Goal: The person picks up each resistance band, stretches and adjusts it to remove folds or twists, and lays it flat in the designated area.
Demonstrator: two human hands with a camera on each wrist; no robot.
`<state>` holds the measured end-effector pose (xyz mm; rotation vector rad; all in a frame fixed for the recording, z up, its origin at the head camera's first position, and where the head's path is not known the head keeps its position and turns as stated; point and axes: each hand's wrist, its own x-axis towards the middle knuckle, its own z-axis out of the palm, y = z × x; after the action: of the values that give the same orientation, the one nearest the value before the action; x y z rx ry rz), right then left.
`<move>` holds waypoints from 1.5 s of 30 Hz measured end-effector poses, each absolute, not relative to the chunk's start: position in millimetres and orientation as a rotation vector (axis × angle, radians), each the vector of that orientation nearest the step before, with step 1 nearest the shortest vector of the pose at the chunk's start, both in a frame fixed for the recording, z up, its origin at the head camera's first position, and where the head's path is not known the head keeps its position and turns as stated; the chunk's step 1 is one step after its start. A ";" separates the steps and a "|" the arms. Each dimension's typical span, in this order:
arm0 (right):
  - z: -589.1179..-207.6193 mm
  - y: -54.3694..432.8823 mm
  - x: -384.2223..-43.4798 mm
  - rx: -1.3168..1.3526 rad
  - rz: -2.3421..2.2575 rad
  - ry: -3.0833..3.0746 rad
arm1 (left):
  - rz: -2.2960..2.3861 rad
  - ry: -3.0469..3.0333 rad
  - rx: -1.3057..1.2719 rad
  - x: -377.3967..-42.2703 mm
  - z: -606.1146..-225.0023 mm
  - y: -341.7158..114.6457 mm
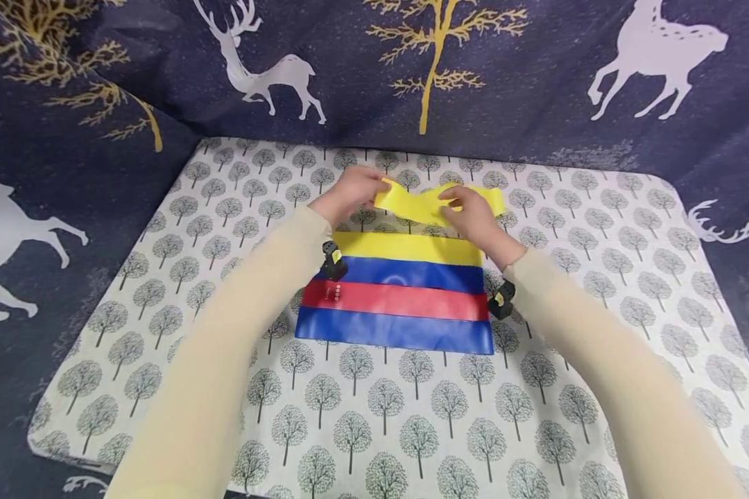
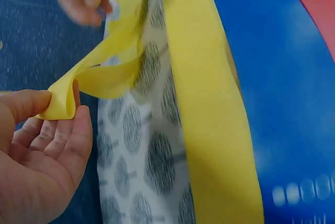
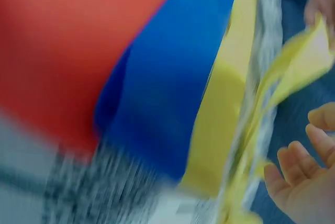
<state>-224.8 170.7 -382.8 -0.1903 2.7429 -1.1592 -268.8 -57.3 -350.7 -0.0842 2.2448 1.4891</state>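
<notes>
My left hand (image 1: 354,188) pinches one end of a loose yellow resistance band (image 1: 406,202) between thumb and fingers, and the band's looped end (image 2: 64,96) shows in the left wrist view. The rest of this band stretches rightward, with a wavy, partly open loop. At its right part is my right hand (image 1: 473,216), fingers loosely bent; in the right wrist view that hand (image 3: 309,179) has nothing visible in its grasp. Nearer me lie flat bands side by side: yellow (image 1: 412,247), blue (image 1: 424,275), red (image 1: 406,299) and another blue (image 1: 393,329).
The bands lie on a white cloth with a tree print (image 1: 352,433) covering the table. Behind and beside it hangs dark blue fabric (image 1: 349,34) with deer and golden trees. Small black wrist cameras (image 1: 335,261) sit at both sleeve cuffs.
</notes>
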 end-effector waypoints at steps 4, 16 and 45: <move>-387.5 200.2 -231.8 -0.049 -1.098 2.813 | 1.404 2.332 -0.067 -270.1 -353.0 -76.9; -390.0 223.1 -250.6 0.099 -1.073 2.710 | 1.441 2.373 -0.175 -274.8 -357.8 -123.7; -389.3 206.9 -280.4 -0.252 -0.905 2.570 | 1.265 2.426 -0.259 -278.0 -374.6 -157.9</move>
<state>-280.4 206.9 -389.3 -0.2522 2.5701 -0.9052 -278.0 -157.9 -374.6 -0.2587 2.4257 1.2647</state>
